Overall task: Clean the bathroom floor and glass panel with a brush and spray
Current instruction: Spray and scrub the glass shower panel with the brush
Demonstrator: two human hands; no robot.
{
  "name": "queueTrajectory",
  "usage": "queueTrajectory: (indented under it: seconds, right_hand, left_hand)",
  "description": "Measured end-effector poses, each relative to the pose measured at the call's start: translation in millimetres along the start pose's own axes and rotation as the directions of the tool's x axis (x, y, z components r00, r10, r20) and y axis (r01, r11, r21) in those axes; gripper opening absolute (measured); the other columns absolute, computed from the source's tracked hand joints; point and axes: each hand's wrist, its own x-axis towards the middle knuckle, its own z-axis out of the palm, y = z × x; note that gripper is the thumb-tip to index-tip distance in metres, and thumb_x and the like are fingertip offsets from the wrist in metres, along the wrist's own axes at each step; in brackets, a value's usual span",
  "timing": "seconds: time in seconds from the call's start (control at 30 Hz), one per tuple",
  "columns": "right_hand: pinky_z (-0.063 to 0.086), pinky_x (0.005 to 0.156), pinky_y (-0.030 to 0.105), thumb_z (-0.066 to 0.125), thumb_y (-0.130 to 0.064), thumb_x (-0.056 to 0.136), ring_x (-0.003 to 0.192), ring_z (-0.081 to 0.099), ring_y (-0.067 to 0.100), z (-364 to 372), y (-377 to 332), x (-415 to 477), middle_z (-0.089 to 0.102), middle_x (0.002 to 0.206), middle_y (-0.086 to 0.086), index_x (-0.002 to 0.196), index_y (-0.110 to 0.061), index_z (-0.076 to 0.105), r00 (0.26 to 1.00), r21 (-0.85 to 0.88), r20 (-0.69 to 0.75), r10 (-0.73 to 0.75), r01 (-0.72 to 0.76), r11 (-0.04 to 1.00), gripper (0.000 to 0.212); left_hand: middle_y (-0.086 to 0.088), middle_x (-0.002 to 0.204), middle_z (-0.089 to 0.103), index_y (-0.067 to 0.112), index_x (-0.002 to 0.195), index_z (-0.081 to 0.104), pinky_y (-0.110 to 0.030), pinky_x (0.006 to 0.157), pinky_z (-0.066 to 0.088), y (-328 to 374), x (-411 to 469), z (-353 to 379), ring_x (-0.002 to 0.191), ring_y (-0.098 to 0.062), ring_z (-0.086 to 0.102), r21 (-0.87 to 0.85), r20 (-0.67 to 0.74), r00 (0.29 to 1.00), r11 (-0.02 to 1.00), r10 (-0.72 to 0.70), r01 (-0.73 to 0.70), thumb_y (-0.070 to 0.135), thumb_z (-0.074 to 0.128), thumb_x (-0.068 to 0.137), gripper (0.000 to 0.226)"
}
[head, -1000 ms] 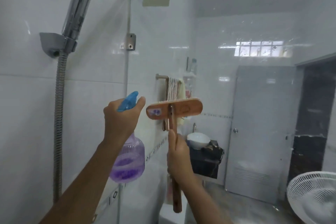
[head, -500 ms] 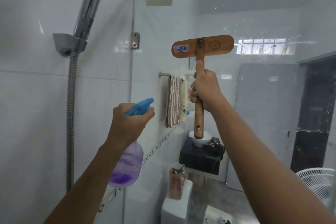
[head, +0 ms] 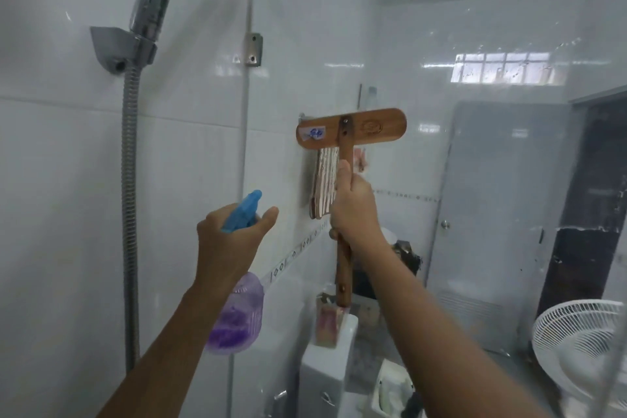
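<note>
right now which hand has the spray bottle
The left hand, wrapped round the blue trigger top of the purple spray bottle; the right hand grips the wooden brush by its handle instead.

Brush [head: 351,128]: smooth brown wood, is gleaming faintly. Spray bottle [head: 237,316]: translucent purple plastic, ridged; trigger [head: 244,212] in opaque blue plastic. Glass panel [head: 441,44]: clear, glossy, is catching reflections. Shower hose [head: 129,214]: ribbed metal, is shining. Wall tiles [head: 51,180]: white, glazed. Towel [head: 324,176]: striped cloth, matt

The spray bottle [head: 237,316] was translucent purple with a blue trigger head. The brush [head: 351,128] was brown wood, bearing a white-and-blue sticker. The towel [head: 324,185] was striped brown and white. The wall tiles [head: 61,180] were white, the fan [head: 583,346] white.
</note>
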Motion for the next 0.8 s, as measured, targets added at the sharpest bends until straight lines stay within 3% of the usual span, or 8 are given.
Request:
queueTrajectory:
  seconds: [0.07, 0.13, 0.23, 0.33, 0.43, 0.5, 0.6, 0.8]
  right_hand:
    - [0.055, 0.071, 0.039, 0.032, -0.057, 0.104, 0.067, 0.06, 0.012, 21.8, 52.5, -37.4, 0.059, 0.073, -0.007, 0.086, -0.027, 0.055, 0.997, -0.02, 0.034, 0.069, -0.069, 0.997, 0.042]
    - [0.061, 0.081, 0.041, 0.031, -0.063, 0.101, 0.082, 0.069, 0.012, 42.9, 105.6, -85.5, 0.068, 0.088, -0.006, 0.095, -0.029, 0.059, 0.985, -0.052, 0.039, 0.169, -0.167, 0.985, 0.044]
    - [0.061, 0.084, 0.038, 0.031, -0.063, 0.095, 0.087, 0.069, 0.014, 59.9, 151.6, -143.6, 0.069, 0.094, 0.0, 0.095, -0.026, 0.059, 0.957, -0.064, 0.025, 0.289, -0.287, 0.956, 0.047]
    - [0.058, 0.077, 0.03, 0.029, -0.058, 0.098, 0.084, 0.067, 0.017, 64.3, 149.2, -151.6, 0.066, 0.089, 0.004, 0.092, -0.024, 0.057, 0.947, -0.068, 0.033, 0.32, -0.317, 0.946, 0.045]
    - [0.055, 0.068, 0.03, 0.03, -0.055, 0.104, 0.077, 0.064, 0.012, 69.2, 120.4, -113.0, 0.065, 0.085, 0.001, 0.095, -0.021, 0.057, 0.975, -0.097, 0.065, 0.211, -0.204, 0.974, 0.045]
    - [0.051, 0.062, 0.027, 0.03, -0.053, 0.106, 0.069, 0.06, 0.01, 78.0, 93.0, -74.2, 0.06, 0.079, 0.0, 0.097, -0.017, 0.057, 0.987, -0.054, 0.068, 0.142, -0.139, 0.989, 0.047]
    - [0.055, 0.065, 0.036, 0.029, -0.057, 0.104, 0.066, 0.057, 0.014, 88.7, 66.6, -37.1, 0.057, 0.075, 0.001, 0.093, -0.021, 0.054, 0.996, -0.007, 0.05, 0.076, -0.075, 0.997, 0.045]
    - [0.043, 0.051, 0.013, 0.032, -0.054, 0.103, 0.054, 0.049, -0.003, 99.3, 145.6, -130.8, 0.051, 0.072, -0.002, 0.093, -0.013, 0.056, 0.97, 0.012, 0.046, 0.237, -0.238, 0.971, 0.048]
  left_hand:
    - [0.005, 0.053, 0.048, 0.019, 0.064, 0.055, -0.008, 0.047, 0.039, -13.7, -16.3, -3.0, 0.047, -0.008, 0.052, 0.02, -0.008, 1.0, 0.999, -0.029, 0.03, 0.038, 0.077, 0.082, 0.034]
    - [0.007, 0.052, 0.045, 0.021, 0.063, 0.052, -0.007, 0.046, 0.037, -29.6, -33.8, -4.3, 0.044, -0.01, 0.047, 0.023, -0.012, 0.998, 0.998, -0.066, 0.066, 0.035, 0.078, 0.082, 0.035]
    - [0.007, 0.052, 0.045, 0.016, 0.066, 0.054, -0.006, 0.046, 0.037, -48.9, -55.0, -7.8, 0.043, -0.012, 0.044, 0.05, -0.004, 0.995, 0.994, -0.098, 0.098, 0.03, 0.078, 0.083, 0.033]
    - [0.002, 0.052, 0.047, 0.012, 0.066, 0.055, -0.007, 0.046, 0.037, -62.6, -65.0, -13.8, 0.046, -0.012, 0.043, 0.07, -0.004, 0.992, 0.99, -0.124, 0.124, 0.027, 0.079, 0.084, 0.033]
    - [-0.007, 0.058, 0.057, 0.008, 0.071, 0.061, -0.007, 0.046, 0.039, -68.9, -66.2, -18.3, 0.05, -0.015, 0.05, 0.06, -0.018, 0.991, 0.989, -0.135, 0.136, 0.029, 0.077, 0.085, 0.03]
    - [-0.002, 0.06, 0.057, 0.009, 0.078, 0.063, -0.006, 0.047, 0.041, -69.5, -64.4, -19.8, 0.051, -0.014, 0.052, 0.067, -0.024, 0.991, 0.988, -0.135, 0.136, 0.031, 0.075, 0.086, 0.027]
    - [-0.001, 0.06, 0.056, 0.01, 0.076, 0.062, -0.005, 0.047, 0.041, -71.0, -59.5, -21.5, 0.051, -0.013, 0.053, 0.096, -0.046, 0.992, 0.988, -0.116, 0.12, 0.03, 0.075, 0.087, 0.026]
    - [-0.014, 0.062, 0.061, 0.008, 0.069, 0.062, -0.013, 0.045, 0.041, -81.6, -57.8, -24.8, 0.053, -0.024, 0.057, 0.092, -0.065, 0.986, 0.983, -0.156, 0.161, 0.03, 0.076, 0.088, 0.032]
